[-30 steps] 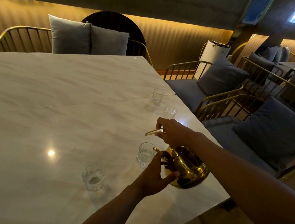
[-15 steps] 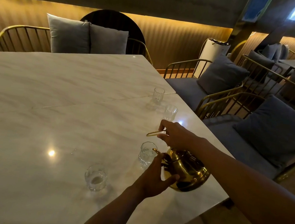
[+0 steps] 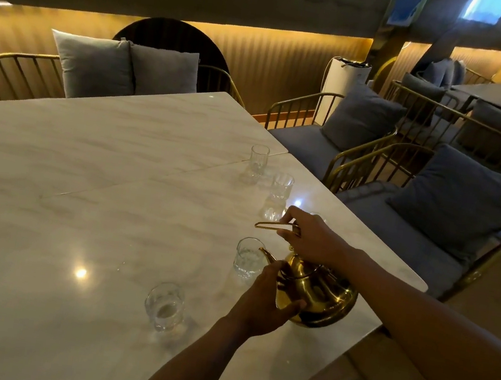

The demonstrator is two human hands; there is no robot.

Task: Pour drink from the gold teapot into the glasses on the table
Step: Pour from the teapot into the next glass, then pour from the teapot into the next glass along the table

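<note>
The gold teapot (image 3: pixel 321 295) hangs tilted over the right edge of the marble table (image 3: pixel 112 202), its spout over the rim of a clear glass (image 3: pixel 247 257). My right hand (image 3: pixel 313 237) grips the teapot's thin handle from above. My left hand (image 3: pixel 265 304) cups the pot's lower left side. A second glass (image 3: pixel 164 306) with a little liquid stands nearer to me on the left. Farther along the right edge stand two more glasses (image 3: pixel 281 187), (image 3: pixel 258 158). Whether liquid is flowing is not visible.
Gold-framed chairs with grey cushions (image 3: pixel 359 118) line the table's right side, close to the edge. Two light cushions (image 3: pixel 124 67) rest on a bench behind the far edge. A white cylindrical appliance (image 3: pixel 343 80) stands by the wall.
Both hands and the teapot have stayed at the same glass; the pot has shifted slightly and the view has moved a little.
</note>
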